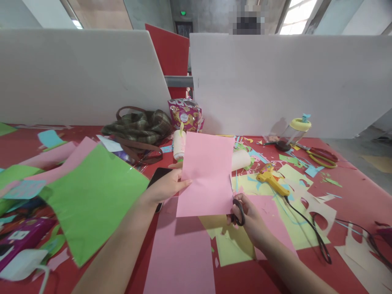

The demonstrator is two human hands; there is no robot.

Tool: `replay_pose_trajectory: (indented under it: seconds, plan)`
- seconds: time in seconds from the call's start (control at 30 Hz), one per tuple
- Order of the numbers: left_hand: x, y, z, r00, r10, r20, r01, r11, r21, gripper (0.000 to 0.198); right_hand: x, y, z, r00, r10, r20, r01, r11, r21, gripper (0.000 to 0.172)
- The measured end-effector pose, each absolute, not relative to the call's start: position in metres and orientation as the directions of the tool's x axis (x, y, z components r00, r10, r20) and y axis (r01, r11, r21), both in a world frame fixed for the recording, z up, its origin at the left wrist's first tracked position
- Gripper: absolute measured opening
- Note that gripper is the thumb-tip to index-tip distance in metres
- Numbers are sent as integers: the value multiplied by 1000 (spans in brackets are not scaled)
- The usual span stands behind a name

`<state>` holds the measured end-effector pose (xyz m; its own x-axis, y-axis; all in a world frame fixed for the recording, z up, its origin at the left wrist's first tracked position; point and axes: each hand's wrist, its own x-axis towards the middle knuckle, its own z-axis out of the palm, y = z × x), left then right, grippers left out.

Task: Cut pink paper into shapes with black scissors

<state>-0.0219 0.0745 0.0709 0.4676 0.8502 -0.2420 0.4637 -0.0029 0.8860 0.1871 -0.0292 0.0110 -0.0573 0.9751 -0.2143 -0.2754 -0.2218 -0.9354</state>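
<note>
A sheet of pink paper point(206, 175) is held up above the table in front of me. My left hand point(171, 183) pinches its left edge, thumb on the near face and fingers behind. At the sheet's right edge, my right hand point(246, 214) grips black-handled scissors point(239, 212). Part of a blade shows along that edge; the rest is hidden, so I cannot tell how far the blades are apart. Below lies another pink sheet point(180, 253), with yellow paper point(234, 245) beside it. A dark phone point(159, 175) is partly under my left wrist.
Green paper point(98, 200) spreads on the left. A yellow glue gun point(272, 181) with a black cord lies at right, among paper scraps. Behind stand a plaid bag point(143, 126), a snack bag point(185, 114), a clear jar point(292, 132) and white partitions point(275, 81). More scissors point(321, 155) lie far right.
</note>
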Motion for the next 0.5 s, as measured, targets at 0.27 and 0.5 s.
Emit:
replay_pose_trajectory:
  seconds: [0.27, 0.5]
  plan:
    - [-24, 75, 71, 409, 888, -211, 552, -56, 832, 23, 187, -28, 7, 15, 968, -252, -245, -240, -939, 26]
    - [-24, 73, 73, 464, 845, -265, 528, -24, 849, 23, 192, -28, -2, -6, 975, -221, -330, -211, -920, 23]
